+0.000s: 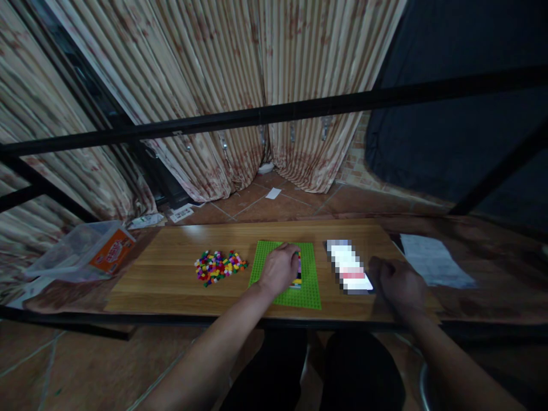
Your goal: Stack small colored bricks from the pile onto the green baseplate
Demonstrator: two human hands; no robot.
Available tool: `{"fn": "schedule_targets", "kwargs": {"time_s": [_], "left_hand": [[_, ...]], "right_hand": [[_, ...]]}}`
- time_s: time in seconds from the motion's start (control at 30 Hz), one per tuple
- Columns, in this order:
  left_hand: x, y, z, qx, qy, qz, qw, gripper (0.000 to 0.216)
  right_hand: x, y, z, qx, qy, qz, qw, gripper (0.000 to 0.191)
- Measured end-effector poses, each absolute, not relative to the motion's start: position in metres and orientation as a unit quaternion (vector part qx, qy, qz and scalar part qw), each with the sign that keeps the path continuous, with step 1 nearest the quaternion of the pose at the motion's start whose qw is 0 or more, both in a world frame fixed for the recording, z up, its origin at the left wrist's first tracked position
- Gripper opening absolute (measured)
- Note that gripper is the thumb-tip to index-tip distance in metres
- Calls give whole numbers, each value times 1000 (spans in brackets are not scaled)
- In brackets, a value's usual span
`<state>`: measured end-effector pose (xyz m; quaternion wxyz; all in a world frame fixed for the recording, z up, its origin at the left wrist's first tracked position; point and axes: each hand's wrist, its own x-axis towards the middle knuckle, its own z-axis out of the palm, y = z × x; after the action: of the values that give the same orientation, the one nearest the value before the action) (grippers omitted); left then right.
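My left hand (pixel 279 266) is over a green studded baseplate (pixel 308 297), its fingers bent and pressed together at the tips. Beside and under these fingertips is a strip of small coloured building bricks (pixel 297 278), in pink, black, yellow and white, partly covered by the hand. Whatever the fingers pinch is hidden. My right hand (pixel 399 285) rests at the table's right part, curled into a loose fist with nothing visible in it. Just left of it lies a phone (pixel 349 267) with a bright, blurred-out screen.
Loose multicoloured bricks (pixel 218 266) lie in a pile on the wooden table (pixel 162 297), left of the baseplate. A clear plastic box (pixel 77 251) with an orange label stands beyond the left edge. Papers (pixel 434 260) lie on the right. A black metal bar (pixel 240 121) crosses behind, before curtains.
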<state>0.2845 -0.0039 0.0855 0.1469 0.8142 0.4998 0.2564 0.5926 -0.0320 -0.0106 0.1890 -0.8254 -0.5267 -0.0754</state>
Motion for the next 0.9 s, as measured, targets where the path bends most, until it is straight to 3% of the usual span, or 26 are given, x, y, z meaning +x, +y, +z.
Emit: {"fn": "schedule_targets", "kwargs": {"time_s": [0.43,0.9], "left_hand": [[285,1,88,838,516,156,88,16],[295,4,96,866,490,102,4,18]], "right_hand": [[591,-32,-9,-826,-523,-82,196,35],[590,-33,-7,-825,-523,-80,197,35]]}}
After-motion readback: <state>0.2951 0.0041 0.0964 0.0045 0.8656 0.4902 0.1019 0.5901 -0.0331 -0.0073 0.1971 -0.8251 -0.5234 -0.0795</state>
